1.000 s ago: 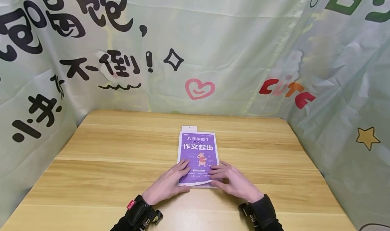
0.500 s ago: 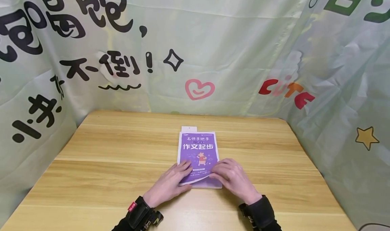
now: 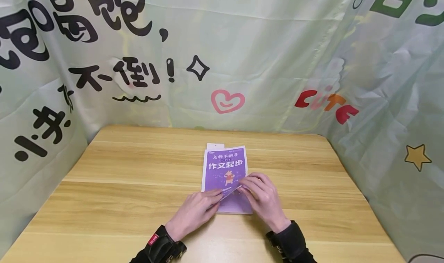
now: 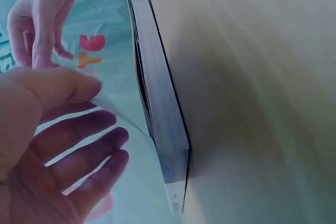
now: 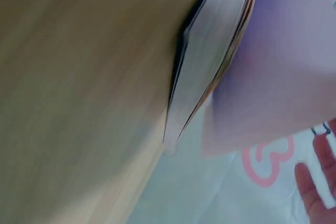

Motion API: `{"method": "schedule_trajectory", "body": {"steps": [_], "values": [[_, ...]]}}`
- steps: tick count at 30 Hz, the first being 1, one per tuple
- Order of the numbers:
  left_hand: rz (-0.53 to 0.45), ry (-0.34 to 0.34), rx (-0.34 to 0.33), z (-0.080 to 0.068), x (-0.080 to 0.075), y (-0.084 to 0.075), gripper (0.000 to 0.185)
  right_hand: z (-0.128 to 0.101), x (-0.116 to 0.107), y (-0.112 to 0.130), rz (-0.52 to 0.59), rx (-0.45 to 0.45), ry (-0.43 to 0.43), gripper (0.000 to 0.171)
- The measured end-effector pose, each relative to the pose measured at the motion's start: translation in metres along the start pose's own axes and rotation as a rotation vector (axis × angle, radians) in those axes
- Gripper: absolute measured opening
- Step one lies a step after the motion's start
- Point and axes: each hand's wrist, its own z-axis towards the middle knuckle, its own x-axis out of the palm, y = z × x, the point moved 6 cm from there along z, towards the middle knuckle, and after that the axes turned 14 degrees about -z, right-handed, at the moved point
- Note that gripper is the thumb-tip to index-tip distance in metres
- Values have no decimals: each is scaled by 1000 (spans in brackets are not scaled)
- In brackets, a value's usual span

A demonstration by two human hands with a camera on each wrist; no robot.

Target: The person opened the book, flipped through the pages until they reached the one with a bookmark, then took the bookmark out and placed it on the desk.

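Front cover coming up off the purple paperback book [image 3: 224, 174], mid-table.

From the head view I see my left hand [image 3: 195, 213] and right hand [image 3: 262, 199] pinching the cover's near corners on the wooden table [image 3: 121, 186]. Left wrist: thumb and relaxed fingers [image 4: 79, 150] hold the sheet clear. Right wrist: cover bowed above the pages; grip unseen.

The book [image 3: 224, 170] has a glossy purple paper cover, bending soft above matt page edges (a thin, limp sheet). Under the book, the table [image 3: 121, 186] is pale wood with a smooth, faintly shiny grain. Behind the table hangs creased printed cloth [image 3: 263, 55], slightly sheer.
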Motion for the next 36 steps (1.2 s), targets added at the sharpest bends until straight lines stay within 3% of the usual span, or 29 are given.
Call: {"method": "schedule_trajectory", "body": {"steps": [4,7,12,17,25,31,36], "values": [[-1,-77,31,0,-4,-4,33,3,5,5,-18,105,6,31],[-34,-141,49,0,-9,-6,37,4,12,10,18,191,43,41],[-42,-247,152,-3,-16,-10,50,5,30,15,177,313,163,63],[-41,-309,257,-5,-22,-12,64,8,48,21,399,393,311,66],[-28,-383,324,-6,-36,-12,63,12,70,32,589,440,480,58],[-38,-456,355,-8,-56,-11,58,14,85,41,638,415,592,60],[-27,-477,302,-9,-72,-13,57,12,92,45,641,396,671,59]]}}
